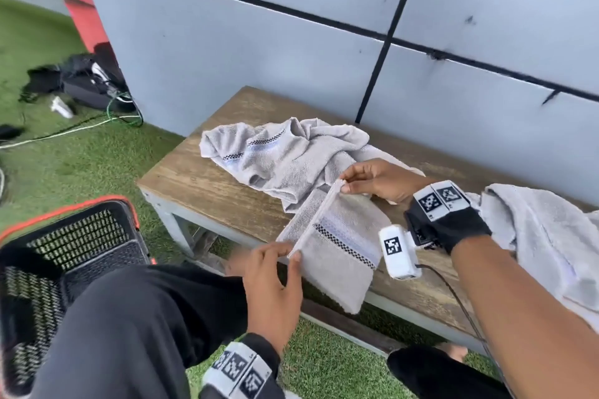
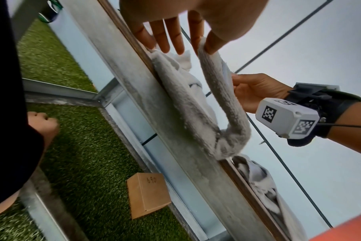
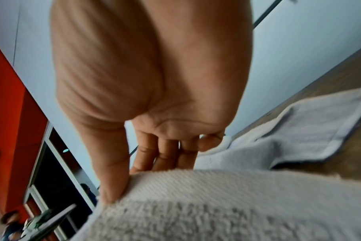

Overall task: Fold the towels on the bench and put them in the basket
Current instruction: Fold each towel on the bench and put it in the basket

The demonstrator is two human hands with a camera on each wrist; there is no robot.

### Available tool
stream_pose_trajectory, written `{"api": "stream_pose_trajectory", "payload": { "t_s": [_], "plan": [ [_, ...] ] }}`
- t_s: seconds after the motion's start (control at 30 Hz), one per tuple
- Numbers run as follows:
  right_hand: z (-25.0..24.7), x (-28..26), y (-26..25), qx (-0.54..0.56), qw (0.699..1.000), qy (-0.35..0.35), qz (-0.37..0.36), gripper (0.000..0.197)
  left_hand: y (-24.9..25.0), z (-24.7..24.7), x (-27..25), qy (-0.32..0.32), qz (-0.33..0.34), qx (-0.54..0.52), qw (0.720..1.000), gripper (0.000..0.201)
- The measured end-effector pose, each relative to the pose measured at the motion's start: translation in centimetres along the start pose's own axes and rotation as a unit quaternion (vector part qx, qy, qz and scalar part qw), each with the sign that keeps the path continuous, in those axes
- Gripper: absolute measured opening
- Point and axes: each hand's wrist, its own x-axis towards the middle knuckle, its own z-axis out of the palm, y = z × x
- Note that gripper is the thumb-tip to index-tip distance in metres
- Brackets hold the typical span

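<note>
Head view, left hand: your left hand (image 1: 275, 285) reaches forward over your knee and pinches the near corner of the half-folded towel (image 1: 337, 256) between thumb and forefinger.
Head view, right hand: your right hand (image 1: 376, 180) comes in from the right, wrist bent, pinching the far corner of the same raised edge.
Head view, towel: it lies on the bench (image 1: 201, 185), its near end hanging over the front edge; a crumpled towel (image 1: 278, 155) sits behind it, another towel (image 1: 544, 236) to the right.
Head view, basket: the basket (image 1: 74, 236) stands on the grass left of your knee.
Left wrist view: your left hand (image 2: 196, 24) pinches the towel's (image 2: 227, 104) edge, other fingers straight; your right hand (image 2: 255, 91) grips further along.
Right wrist view: your right hand (image 3: 150, 81) has its thumb pressed on the towel (image 3: 227, 203), fingers behind the fold.
</note>
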Motion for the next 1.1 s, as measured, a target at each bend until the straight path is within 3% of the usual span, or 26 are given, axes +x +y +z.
{"api": "stream_pose_trajectory", "payload": {
  "t_s": [0.13, 0.27, 0.43, 0.53, 0.67, 0.77, 0.93, 1.1],
  "plan": [
    [1.3, 3.1, -0.1, -0.072, 0.997, -0.014, 0.011, 0.017, -1.5, -0.3, 1.4, 0.019, -0.024, 0.044, 0.999, 0.046],
    [1.9, 4.5, 0.8, -0.115, 0.993, -0.006, 0.026, 0.014, -1.9, -0.3, 2.1, -0.001, -0.051, 0.063, 0.997, 0.048],
    [2.3, 5.1, 1.8, -0.149, 0.988, 0.014, 0.042, 0.009, -2.3, -0.3, 2.5, -0.023, -0.064, 0.055, 0.996, 0.026],
    [2.6, 5.6, 2.2, -0.158, 0.986, 0.03, 0.052, 0.011, -2.4, -0.4, 2.6, -0.03, -0.07, 0.062, 0.995, 0.028],
    [2.7, 5.9, 2.2, -0.191, 0.98, 0.028, 0.055, 0.016, -2.0, -0.6, 2.5, -0.028, -0.077, 0.058, 0.995, 0.016],
    [2.8, 6.0, 2.3, -0.216, 0.974, 0.021, 0.066, 0.024, -2.1, -0.5, 2.2, -0.021, -0.124, 0.011, 0.992, 0.017],
    [3.3, 5.8, 1.9, -0.278, 0.958, -0.018, 0.063, 0.028, -1.4, -0.6, 2.0, -0.042, -0.232, -0.138, 0.962, 0.042],
    [3.8, 5.9, 1.1, -0.294, 0.953, -0.011, 0.075, 0.024, -1.2, -0.4, 2.4, -0.016, -0.247, -0.199, 0.948, 0.025]
  ]
}}
